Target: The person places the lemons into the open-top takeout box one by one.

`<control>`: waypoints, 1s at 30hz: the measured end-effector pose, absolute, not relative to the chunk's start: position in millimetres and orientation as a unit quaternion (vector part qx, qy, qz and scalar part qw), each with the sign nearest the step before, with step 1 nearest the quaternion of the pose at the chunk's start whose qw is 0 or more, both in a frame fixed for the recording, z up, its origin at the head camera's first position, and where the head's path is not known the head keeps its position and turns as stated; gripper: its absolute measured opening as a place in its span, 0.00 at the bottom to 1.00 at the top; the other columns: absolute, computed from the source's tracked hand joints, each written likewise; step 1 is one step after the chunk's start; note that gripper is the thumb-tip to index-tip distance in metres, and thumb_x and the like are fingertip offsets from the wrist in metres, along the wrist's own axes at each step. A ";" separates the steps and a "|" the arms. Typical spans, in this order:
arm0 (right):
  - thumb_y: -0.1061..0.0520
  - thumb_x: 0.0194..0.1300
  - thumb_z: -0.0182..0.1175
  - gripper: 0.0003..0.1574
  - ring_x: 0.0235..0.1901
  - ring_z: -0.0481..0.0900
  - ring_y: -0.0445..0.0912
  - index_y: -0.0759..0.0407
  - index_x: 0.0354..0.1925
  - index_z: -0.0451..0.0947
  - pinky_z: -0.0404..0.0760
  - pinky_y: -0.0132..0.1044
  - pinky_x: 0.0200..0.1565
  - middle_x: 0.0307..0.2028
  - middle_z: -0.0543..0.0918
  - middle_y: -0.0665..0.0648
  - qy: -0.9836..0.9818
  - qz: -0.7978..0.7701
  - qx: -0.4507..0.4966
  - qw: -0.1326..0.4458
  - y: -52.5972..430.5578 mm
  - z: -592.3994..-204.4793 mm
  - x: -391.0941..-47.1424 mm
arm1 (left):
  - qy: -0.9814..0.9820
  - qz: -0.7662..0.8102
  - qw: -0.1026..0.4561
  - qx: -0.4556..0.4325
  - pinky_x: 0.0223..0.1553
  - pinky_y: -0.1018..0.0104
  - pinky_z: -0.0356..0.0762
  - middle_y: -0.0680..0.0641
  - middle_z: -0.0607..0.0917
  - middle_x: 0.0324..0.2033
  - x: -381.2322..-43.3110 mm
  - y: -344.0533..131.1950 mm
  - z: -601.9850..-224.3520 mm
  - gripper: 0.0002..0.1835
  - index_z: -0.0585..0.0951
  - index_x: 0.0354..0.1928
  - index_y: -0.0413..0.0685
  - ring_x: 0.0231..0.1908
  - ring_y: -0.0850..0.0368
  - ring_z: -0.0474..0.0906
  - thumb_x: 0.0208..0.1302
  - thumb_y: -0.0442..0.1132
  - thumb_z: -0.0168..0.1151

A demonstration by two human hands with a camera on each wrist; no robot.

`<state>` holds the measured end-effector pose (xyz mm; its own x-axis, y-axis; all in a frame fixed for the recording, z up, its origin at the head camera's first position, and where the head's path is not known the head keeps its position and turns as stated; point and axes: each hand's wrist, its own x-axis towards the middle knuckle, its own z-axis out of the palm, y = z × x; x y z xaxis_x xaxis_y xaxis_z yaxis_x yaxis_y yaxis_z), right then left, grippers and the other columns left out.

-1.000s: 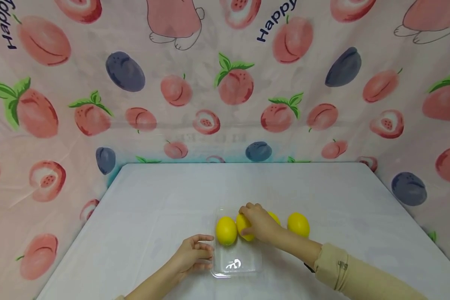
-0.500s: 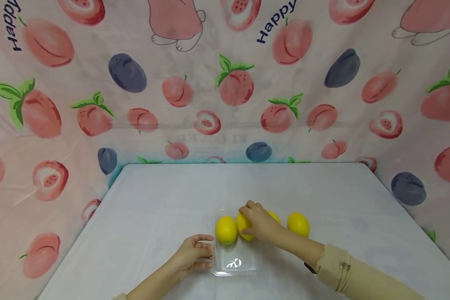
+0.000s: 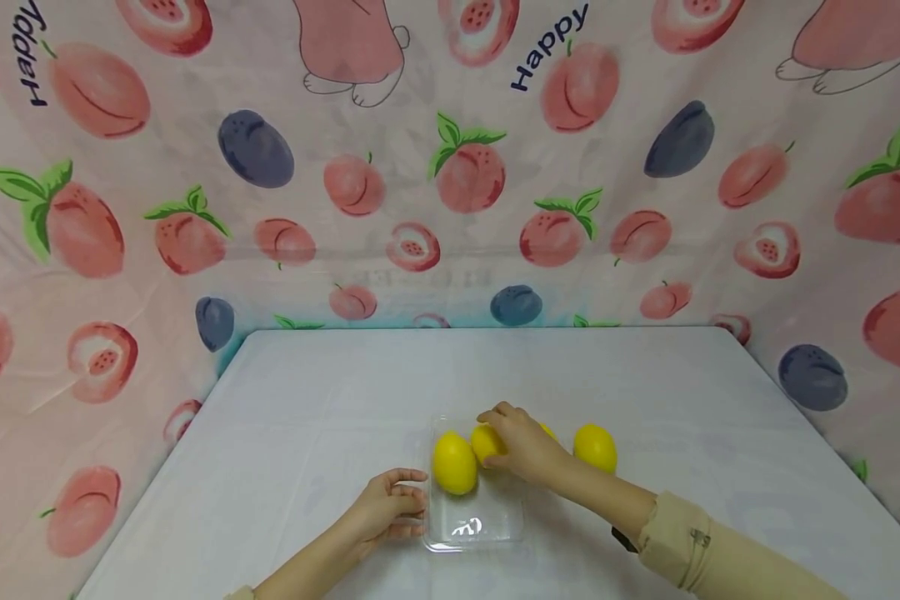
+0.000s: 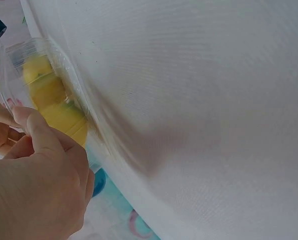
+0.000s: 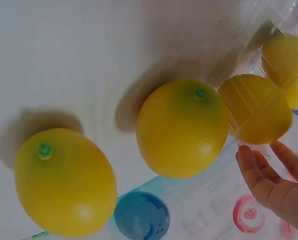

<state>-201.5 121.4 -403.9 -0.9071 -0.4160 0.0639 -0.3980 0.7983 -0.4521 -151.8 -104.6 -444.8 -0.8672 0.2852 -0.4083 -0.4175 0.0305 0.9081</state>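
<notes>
My left hand (image 3: 390, 506) is at the left side of a clear plastic container (image 3: 468, 533); in the left wrist view its thumb and finger pinch the rim. Inside, toward the far end, lies a yellow lemon (image 3: 454, 463) with a green tip. Beside it on the right is a second lemon (image 3: 486, 443), held by my right hand (image 3: 523, 443), fingers over its far end and thumb at its near end. The right wrist view shows this second lemon (image 5: 254, 107) through the container wall, with the fingertips (image 5: 246, 155) right at its end.
Two more lemons stand on the white table (image 3: 307, 417) to the right of the container: one (image 5: 184, 130) close to its wall, mostly behind my right hand in the head view, and one (image 3: 595, 448) farther right. A fruit-print cloth (image 3: 420, 150) hangs behind the table.
The second lemon has shifted slightly under my right hand, and less of it shows. The first lemon has tilted and moved a little nearer. My left hand stays at the container.
</notes>
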 end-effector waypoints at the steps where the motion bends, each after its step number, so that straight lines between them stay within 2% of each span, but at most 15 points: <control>1: 0.59 0.48 0.73 0.32 0.46 0.75 0.53 0.64 0.52 0.75 0.80 0.50 0.52 0.45 0.77 0.58 0.948 -0.234 -0.213 0.020 121.5 -403.9 -201.4 | 0.672 0.694 0.253 -0.050 0.34 0.66 0.86 0.48 0.79 0.32 -151.9 -104.6 -444.9 0.22 0.66 0.57 0.33 0.29 0.61 0.76 0.61 0.27 0.57; 15: 0.59 0.49 0.72 0.29 0.46 0.76 0.53 0.64 0.50 0.76 0.80 0.49 0.53 0.46 0.78 0.59 0.945 -0.238 -0.225 0.023 126.3 -403.7 -197.0 | 0.671 0.694 0.256 -0.057 0.34 0.66 0.86 0.48 0.79 0.32 -151.6 -103.6 -443.6 0.21 0.67 0.57 0.33 0.29 0.61 0.77 0.61 0.27 0.57; 22: 0.60 0.51 0.71 0.28 0.49 0.77 0.56 0.63 0.50 0.76 0.79 0.51 0.54 0.48 0.78 0.61 0.942 -0.272 -0.198 0.016 135.9 -395.6 -196.1 | 0.670 0.694 0.256 -0.057 0.34 0.66 0.86 0.48 0.79 0.32 -151.5 -104.1 -443.4 0.21 0.67 0.57 0.33 0.29 0.60 0.77 0.61 0.26 0.56; 30: 0.59 0.52 0.70 0.26 0.45 0.78 0.54 0.62 0.50 0.76 0.81 0.48 0.51 0.47 0.78 0.61 0.944 -0.274 -0.181 0.011 147.8 -398.4 -195.7 | 0.662 0.700 0.261 -0.056 0.34 0.66 0.86 0.48 0.79 0.31 -152.7 -104.9 -444.7 0.21 0.67 0.57 0.34 0.29 0.61 0.77 0.62 0.27 0.56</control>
<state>-195.7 147.8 -398.4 -0.9341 -0.3480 0.0795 -0.3365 0.7841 -0.5216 -152.7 -104.9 -444.7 -0.8574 0.2921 -0.4237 -0.4393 0.0133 0.8982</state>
